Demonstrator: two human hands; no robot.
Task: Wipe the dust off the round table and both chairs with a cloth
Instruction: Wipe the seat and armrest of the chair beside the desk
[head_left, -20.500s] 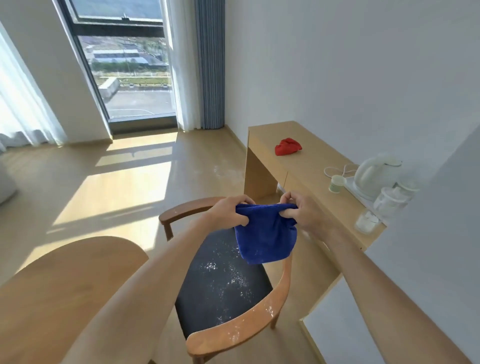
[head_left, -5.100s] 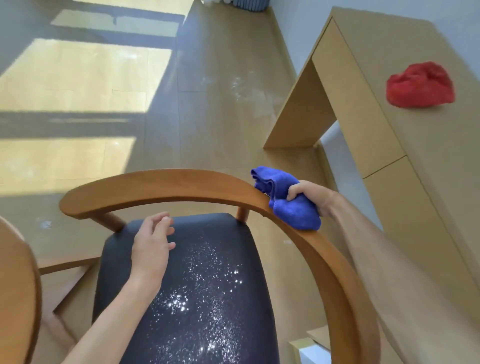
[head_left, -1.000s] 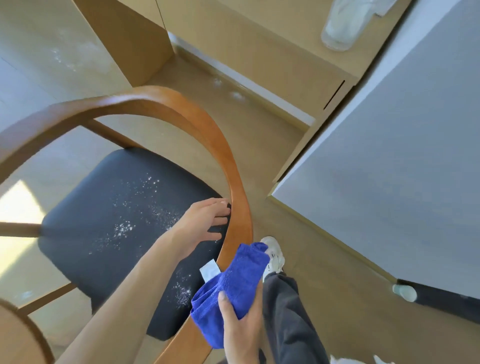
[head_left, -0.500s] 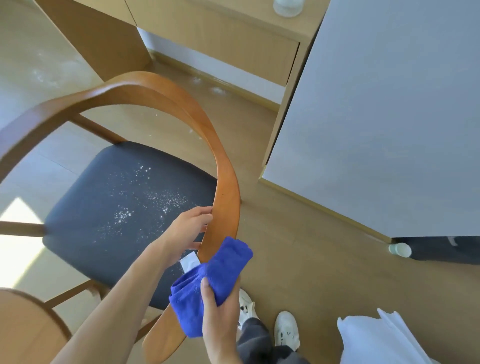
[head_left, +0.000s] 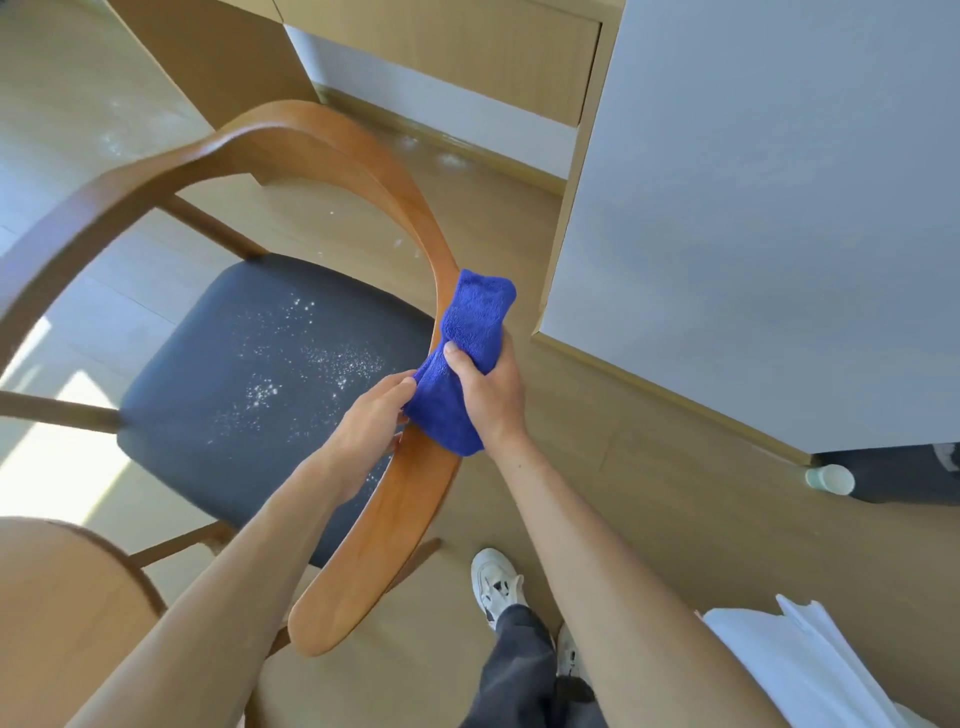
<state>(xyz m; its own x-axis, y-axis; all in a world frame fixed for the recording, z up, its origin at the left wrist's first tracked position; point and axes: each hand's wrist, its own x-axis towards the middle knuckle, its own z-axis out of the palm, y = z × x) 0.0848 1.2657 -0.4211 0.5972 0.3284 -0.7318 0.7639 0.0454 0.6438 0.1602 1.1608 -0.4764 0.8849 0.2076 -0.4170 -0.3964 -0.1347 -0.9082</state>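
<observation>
Where the chair's (head_left: 415, 499) curved wooden arm bends toward its near end, the blue cloth (head_left: 462, 358) lies bunched on top of the rail; the right hand (head_left: 488, 389) clamps it, thumb over the fabric and fingers curled round the far side; the left hand (head_left: 369, 426) touches the cloth's near-left edge with its fingertips, and whether they pinch it cannot be told. The rail below the cloth runs bare to its rounded tip; above the cloth it arcs away round the back. The dark seat (head_left: 249, 395), inside the arc, carries white dust (head_left: 306, 358) across its middle. To the right of the rail lies open floor (head_left: 623, 499), bounded by a grey panel (head_left: 753, 208) close beside the arm; a desk (head_left: 415, 47) stands behind the chair. The round table's (head_left: 57, 623) edge fills the lower-left corner, near the rail's tip. 1 white shoe (head_left: 493, 582) stands just right of that tip; white fabric (head_left: 800, 670) shows at lower right. Compared with 0.5 s ago, the cloth sits higher up the rail, and the left hand has come off the rail's inner side onto the cloth.
</observation>
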